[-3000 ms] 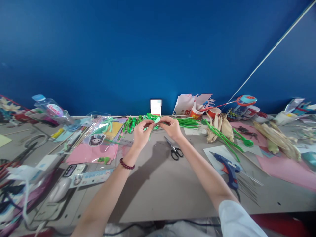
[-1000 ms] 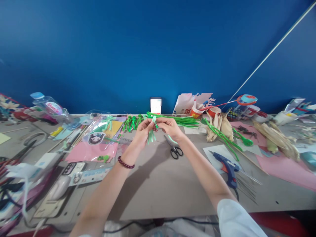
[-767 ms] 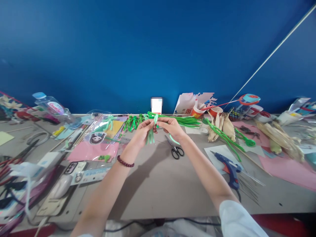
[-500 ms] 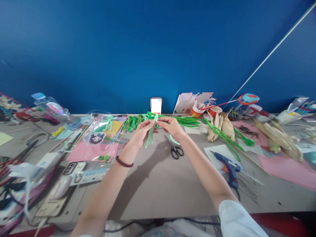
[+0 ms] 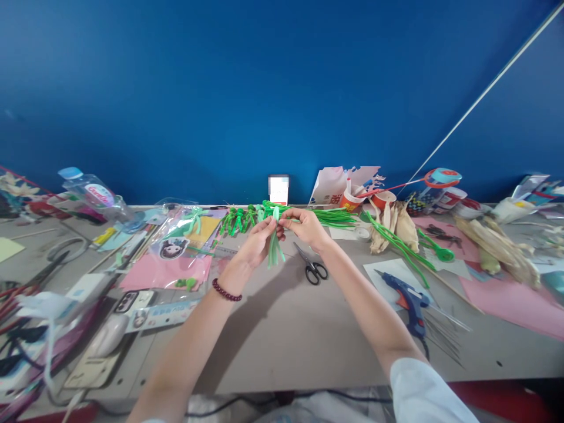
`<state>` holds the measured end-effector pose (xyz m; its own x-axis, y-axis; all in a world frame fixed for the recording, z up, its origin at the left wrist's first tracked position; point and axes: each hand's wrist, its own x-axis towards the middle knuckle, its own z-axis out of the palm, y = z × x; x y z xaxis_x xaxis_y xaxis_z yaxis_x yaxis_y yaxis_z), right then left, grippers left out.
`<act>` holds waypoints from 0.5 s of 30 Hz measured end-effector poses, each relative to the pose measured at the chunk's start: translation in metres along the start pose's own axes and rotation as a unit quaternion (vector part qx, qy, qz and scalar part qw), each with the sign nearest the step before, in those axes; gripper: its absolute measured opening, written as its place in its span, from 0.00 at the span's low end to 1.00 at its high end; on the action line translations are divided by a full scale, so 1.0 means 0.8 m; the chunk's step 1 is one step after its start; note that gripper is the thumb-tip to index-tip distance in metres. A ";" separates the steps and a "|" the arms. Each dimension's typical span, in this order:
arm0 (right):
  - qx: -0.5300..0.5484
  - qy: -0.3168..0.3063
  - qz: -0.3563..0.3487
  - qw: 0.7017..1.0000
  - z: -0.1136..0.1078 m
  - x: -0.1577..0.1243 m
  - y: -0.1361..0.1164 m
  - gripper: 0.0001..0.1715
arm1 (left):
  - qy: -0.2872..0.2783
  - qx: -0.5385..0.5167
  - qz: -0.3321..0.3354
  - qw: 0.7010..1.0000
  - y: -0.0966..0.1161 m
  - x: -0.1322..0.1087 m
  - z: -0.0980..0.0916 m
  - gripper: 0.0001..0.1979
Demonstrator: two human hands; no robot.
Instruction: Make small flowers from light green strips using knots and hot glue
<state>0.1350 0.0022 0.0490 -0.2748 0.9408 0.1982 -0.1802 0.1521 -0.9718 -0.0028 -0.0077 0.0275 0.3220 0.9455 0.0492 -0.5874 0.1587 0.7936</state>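
Observation:
A bundle of pale green pipe cleaners (image 5: 274, 254) is pinched near its folded top by my left hand (image 5: 254, 245), its loose ends hanging down. My right hand (image 5: 311, 228) is closed in a pinch against the same bundle, thumb and forefinger meeting at its right side; the exact spot they grip is too small to make out. Just below my right hand, black-handled scissors (image 5: 315, 272) lie on the table. Behind my hands are several twisted green pipe-cleaner pieces (image 5: 238, 220) and a heap of long green pipe cleaners (image 5: 337, 217).
A phone (image 5: 278, 189) leans against the blue wall. To the right lie a blue glue gun (image 5: 408, 296), dried corn husks (image 5: 497, 247) and paper cups (image 5: 351, 200). On the left are pink paper (image 5: 165, 271), a computer mouse (image 5: 111, 335) and a plastic bottle (image 5: 97, 191).
The bundle's ends have swung from slanting lower left to hanging nearly straight down. A pale green strand that curved out under my right hand no longer shows there. My left wrist has shifted slightly right.

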 end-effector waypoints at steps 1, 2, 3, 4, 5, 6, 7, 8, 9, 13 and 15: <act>0.009 0.000 0.006 1.000 0.001 0.000 0.000 0.19 | -0.001 -0.009 -0.002 1.000 0.000 -0.001 0.001 0.10; 0.016 0.000 0.011 1.000 0.001 -0.001 -0.001 0.19 | -0.001 -0.017 -0.002 1.000 -0.001 -0.001 0.002 0.10; 0.020 0.001 0.015 1.000 0.002 -0.001 -0.002 0.20 | -0.001 -0.021 -0.001 1.000 -0.001 -0.001 0.003 0.10; 0.022 0.001 0.018 1.000 0.002 -0.001 -0.003 0.20 | -0.002 -0.024 0.000 1.000 -0.001 -0.002 0.004 0.10; 0.024 0.000 0.020 1.000 0.002 -0.002 -0.004 0.20 | -0.004 -0.024 0.002 1.000 -0.001 -0.002 0.004 0.10; 0.026 -0.001 0.022 0.999 0.003 -0.002 -0.005 0.21 | -0.005 -0.024 0.005 1.000 0.000 -0.002 0.005 0.10; 0.029 -0.002 0.024 0.999 0.003 -0.003 -0.007 0.21 | -0.005 -0.022 0.007 1.000 0.000 -0.003 0.006 0.10; 0.031 -0.004 0.025 0.999 0.002 -0.003 -0.008 0.21 | -0.005 -0.020 0.009 1.000 0.001 -0.003 0.007 0.10; 0.033 -0.006 0.025 0.999 0.002 -0.003 -0.008 0.21 | -0.004 -0.018 0.010 1.000 0.002 -0.004 0.008 0.10; 0.034 -0.014 0.018 0.999 0.002 -0.004 -0.010 0.20 | -0.004 -0.013 0.014 1.000 0.005 -0.007 0.011 0.10; 0.030 -0.016 0.015 0.999 0.002 -0.004 -0.011 0.20 | -0.007 -0.011 0.015 1.000 0.006 -0.007 0.011 0.10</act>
<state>0.1356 -0.0026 0.0569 -0.3110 0.9341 0.1750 -0.2283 0.1054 -0.9679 -0.0009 -0.0149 0.0360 0.3133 0.9462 0.0815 -0.6132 0.1360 0.7782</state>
